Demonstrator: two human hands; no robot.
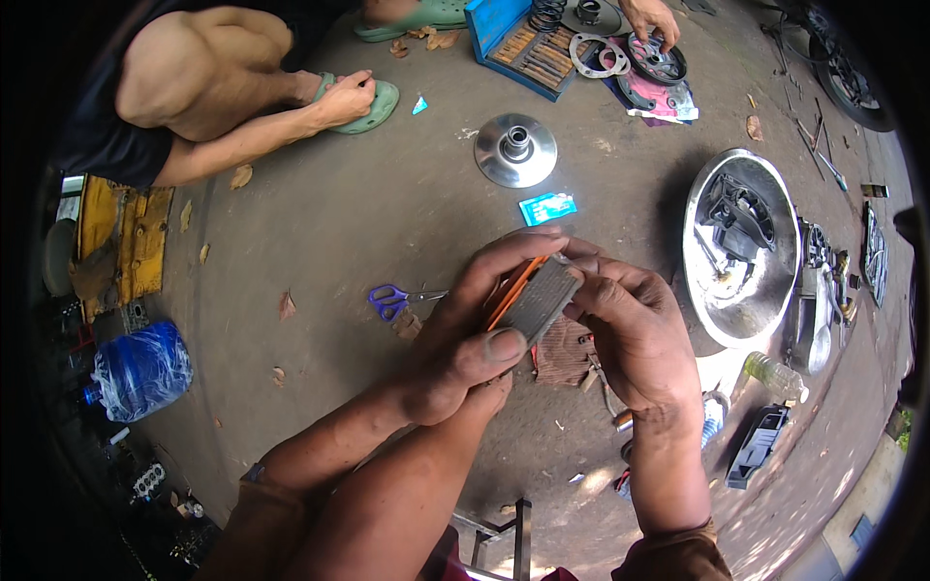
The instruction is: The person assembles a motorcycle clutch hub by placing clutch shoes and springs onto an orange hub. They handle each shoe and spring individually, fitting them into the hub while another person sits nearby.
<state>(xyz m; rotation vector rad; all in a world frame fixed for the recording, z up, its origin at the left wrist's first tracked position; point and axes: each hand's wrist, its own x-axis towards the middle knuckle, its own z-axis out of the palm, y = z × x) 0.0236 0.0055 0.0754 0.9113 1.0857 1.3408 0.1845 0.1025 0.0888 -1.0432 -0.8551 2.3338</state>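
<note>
At the far left a blue water jug (pixel 142 373) lay on its side on the concrete floor (pixel 339 223), and purple-handled scissors (pixel 390 299) lay just left of the hands. The left hand (pixel 465 334) was closed on a flat grey block (pixel 538 302), fingers curled over its upper edge and thumb pressed against its lower end. An orange strip (pixel 511 289) ran along the block's left edge, under those fingers. The right hand (pixel 635 334) pinched the block's upper right corner between fingertips and thumb. The block was thus held in mid-air at the centre of the view, above a brown rag (pixel 564 353) on the floor. Judged from the grip, the step in hand was close inspection or hand fitting of the block. Any next move would call for a steady left-hand hold while the right fingers worked the corner. The block appeared rectangular, dull grey, with fine ridges across its face; its underside was hidden. Farther back stood a metal pulley disc (pixel 515 149), and at right a large metal basin (pixel 741 247) holding black parts. Another person's hand (pixel 346 97) rested on a green sandal (pixel 373 108).
</note>
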